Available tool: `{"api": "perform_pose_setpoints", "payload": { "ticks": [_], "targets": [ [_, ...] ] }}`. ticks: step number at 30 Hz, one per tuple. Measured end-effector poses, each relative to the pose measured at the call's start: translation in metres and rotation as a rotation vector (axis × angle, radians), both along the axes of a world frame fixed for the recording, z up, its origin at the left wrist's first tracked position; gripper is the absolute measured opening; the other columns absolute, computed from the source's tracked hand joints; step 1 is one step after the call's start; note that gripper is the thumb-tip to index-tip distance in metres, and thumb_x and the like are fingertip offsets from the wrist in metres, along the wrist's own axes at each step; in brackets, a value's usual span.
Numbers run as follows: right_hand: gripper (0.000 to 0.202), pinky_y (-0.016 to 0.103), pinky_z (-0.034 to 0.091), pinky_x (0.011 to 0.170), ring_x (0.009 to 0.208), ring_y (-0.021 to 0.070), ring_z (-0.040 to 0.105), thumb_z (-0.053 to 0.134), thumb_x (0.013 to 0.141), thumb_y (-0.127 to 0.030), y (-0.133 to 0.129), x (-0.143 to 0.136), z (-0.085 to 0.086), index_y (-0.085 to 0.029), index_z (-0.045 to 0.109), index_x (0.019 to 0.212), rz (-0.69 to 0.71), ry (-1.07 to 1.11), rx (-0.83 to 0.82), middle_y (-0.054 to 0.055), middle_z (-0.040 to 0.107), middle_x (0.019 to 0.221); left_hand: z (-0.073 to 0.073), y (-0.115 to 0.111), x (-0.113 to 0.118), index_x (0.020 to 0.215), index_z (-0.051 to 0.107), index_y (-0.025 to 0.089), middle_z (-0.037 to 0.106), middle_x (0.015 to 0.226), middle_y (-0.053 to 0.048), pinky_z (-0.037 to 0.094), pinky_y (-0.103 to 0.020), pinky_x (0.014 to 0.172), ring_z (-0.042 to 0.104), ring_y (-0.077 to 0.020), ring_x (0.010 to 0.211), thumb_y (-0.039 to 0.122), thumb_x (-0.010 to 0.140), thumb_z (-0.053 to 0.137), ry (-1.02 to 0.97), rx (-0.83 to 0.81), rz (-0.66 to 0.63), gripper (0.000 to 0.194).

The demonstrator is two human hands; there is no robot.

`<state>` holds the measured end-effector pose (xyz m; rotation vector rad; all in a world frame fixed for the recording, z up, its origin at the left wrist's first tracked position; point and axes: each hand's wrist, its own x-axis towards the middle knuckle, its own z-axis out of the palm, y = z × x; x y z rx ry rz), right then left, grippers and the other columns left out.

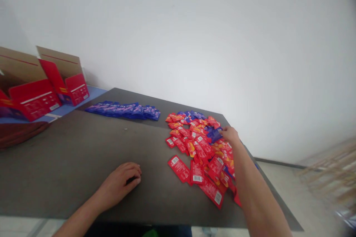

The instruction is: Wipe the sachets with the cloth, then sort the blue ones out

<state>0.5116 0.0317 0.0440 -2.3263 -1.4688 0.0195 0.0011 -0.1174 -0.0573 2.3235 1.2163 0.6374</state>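
Observation:
A heap of red packets [201, 148] with some purple ones among them covers the right part of the dark table [83, 159]. My right hand [230, 134] reaches to the heap's right side, its fingertips closed on the edge of a purple packet [214, 134]. Resting on the table left of the heap, my left hand [121, 184] has its fingers curled with a gap between thumb and forefinger, and nothing shows in it. Farther back, purple packets [125, 110] lie overlapped in a long row.
Two open red cardboard boxes [36, 98] [76, 89] stand at the left on a blue surface [96, 92]. A dark red cloth-like item [19, 135] lies at the left edge. A white wall rises behind the table, and a blurred wooden rack [333, 174] is at the right.

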Motion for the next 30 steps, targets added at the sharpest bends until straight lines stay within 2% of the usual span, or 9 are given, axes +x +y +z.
{"api": "perform_pose_setpoints", "payload": {
  "ticks": [4, 6, 8, 11, 14, 18, 24, 27, 30],
  "targets": [
    [0.034, 0.030, 0.048, 0.080, 0.099, 0.0259, 0.067, 0.055, 0.097, -0.037, -0.004, -0.049, 0.030, -0.018, 0.063, 0.123, 0.032, -0.098, 0.161, 0.012, 0.073, 0.105, 0.001, -0.001, 0.001, 0.089, 0.073, 0.024, 0.074, 0.108, -0.003, 0.050, -0.037, 0.103, 0.065, -0.0227, 0.112, 0.033, 0.095, 0.058, -0.023, 0.013, -0.008, 0.018],
    [0.051, 0.032, 0.048, 0.087, 0.104, 0.0264, 0.067, 0.049, 0.101, -0.037, -0.011, -0.099, 0.026, -0.019, 0.045, 0.149, 0.224, -0.130, 0.257, 0.012, 0.072, 0.113, 0.001, -0.001, 0.001, 0.090, 0.073, 0.024, 0.073, 0.108, -0.003, 0.050, -0.037, 0.103, 0.065, -0.0226, 0.112, 0.032, 0.096, 0.057, -0.021, 0.009, -0.015, 0.018],
    [0.050, 0.033, 0.046, 0.097, 0.114, 0.0259, 0.064, 0.043, 0.104, -0.030, -0.021, -0.157, 0.009, -0.022, 0.042, 0.153, 0.463, -0.164, 0.230, 0.012, 0.067, 0.130, 0.001, -0.001, 0.001, 0.090, 0.072, 0.024, 0.073, 0.108, -0.003, 0.049, -0.038, 0.103, 0.064, -0.0226, 0.113, 0.032, 0.096, 0.057, -0.020, 0.007, -0.024, 0.018],
    [0.045, 0.031, 0.040, 0.109, 0.130, 0.0223, 0.054, 0.040, 0.103, -0.017, -0.036, -0.230, -0.030, -0.026, 0.058, 0.143, 0.920, -0.206, 0.112, 0.008, 0.060, 0.142, 0.001, -0.002, 0.001, 0.088, 0.071, 0.024, 0.072, 0.107, -0.002, 0.048, -0.038, 0.103, 0.064, -0.0225, 0.113, 0.028, 0.095, 0.057, -0.031, 0.019, -0.034, 0.016],
    [0.036, 0.031, 0.041, 0.108, 0.128, 0.0208, 0.054, 0.045, 0.101, -0.015, -0.045, -0.267, -0.062, -0.026, 0.071, 0.123, 1.133, -0.200, -0.020, 0.007, 0.066, 0.131, 0.003, -0.005, 0.002, 0.087, 0.070, 0.024, 0.072, 0.107, -0.002, 0.048, -0.037, 0.104, 0.063, -0.0223, 0.114, 0.024, 0.093, 0.058, -0.040, 0.033, -0.029, 0.013],
    [0.023, 0.030, 0.045, 0.098, 0.111, 0.0222, 0.061, 0.055, 0.094, -0.015, -0.041, -0.276, -0.072, -0.022, 0.076, 0.102, 1.049, -0.180, -0.134, 0.007, 0.073, 0.107, 0.006, -0.007, 0.003, 0.087, 0.068, 0.024, 0.071, 0.107, -0.002, 0.048, -0.036, 0.103, 0.062, -0.0218, 0.113, 0.022, 0.092, 0.059, -0.035, 0.031, -0.026, 0.011],
    [0.043, 0.034, 0.038, 0.110, 0.133, 0.0229, 0.049, 0.039, 0.107, -0.035, -0.005, -0.318, -0.068, -0.015, 0.053, 0.142, 0.766, -0.074, 0.067, 0.013, 0.057, 0.143, -0.001, -0.003, 0.000, 0.089, 0.070, 0.024, 0.071, 0.109, -0.002, 0.047, -0.037, 0.103, 0.062, -0.0225, 0.114, 0.025, 0.093, 0.059, -0.026, 0.017, -0.031, 0.012],
    [0.057, 0.039, 0.030, 0.117, 0.143, 0.0272, 0.039, 0.046, 0.104, -0.044, 0.007, -0.349, -0.084, -0.009, 0.044, 0.149, 0.697, -0.007, 0.110, 0.019, 0.046, 0.153, -0.002, -0.003, 0.000, 0.090, 0.070, 0.024, 0.071, 0.109, -0.003, 0.048, -0.037, 0.102, 0.061, -0.0231, 0.115, 0.025, 0.094, 0.058, -0.052, 0.015, -0.040, 0.012],
    [0.062, 0.048, 0.027, 0.118, 0.144, 0.0328, 0.037, 0.050, 0.102, -0.049, 0.007, -0.370, -0.101, -0.009, 0.044, 0.148, 0.701, -0.013, 0.055, 0.022, 0.046, 0.153, 0.001, -0.007, 0.001, 0.089, 0.069, 0.023, 0.071, 0.108, -0.003, 0.047, -0.037, 0.102, 0.061, -0.0232, 0.115, 0.020, 0.091, 0.060, -0.074, 0.005, -0.033, 0.010]
  ]
}}
